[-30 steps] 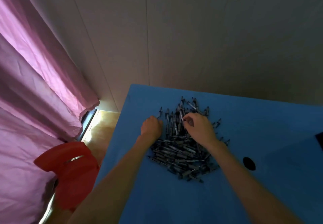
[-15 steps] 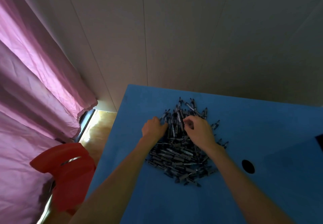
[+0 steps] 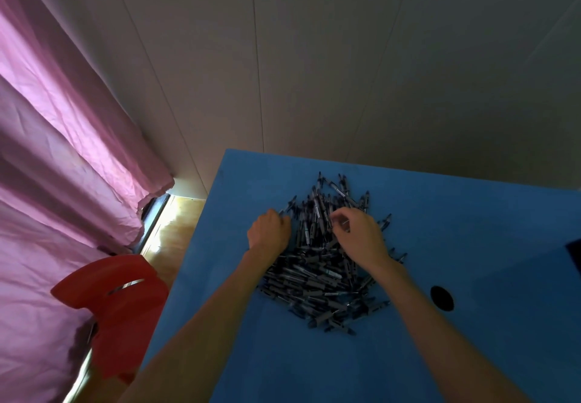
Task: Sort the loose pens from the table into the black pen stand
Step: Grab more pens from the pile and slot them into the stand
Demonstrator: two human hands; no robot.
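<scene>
The right hand (image 3: 361,236) lies on a heap of dark loose pens (image 3: 320,264), fingers curled down and pinching at pens near the top; which one it holds cannot be told. The left hand (image 3: 268,232) rests at the heap's left edge, fingers curled into the pens, its grasp unclear. The heap sits on a blue table (image 3: 471,214), near the far edge. A black round hole (image 3: 441,298) lies to the right. A red plastic chair (image 3: 116,302) stands left of the table, beside a pink curtain (image 3: 63,151).

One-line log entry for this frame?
left hand: curled at pen pile edge | right hand: pinching pen | stand: unseen
</scene>
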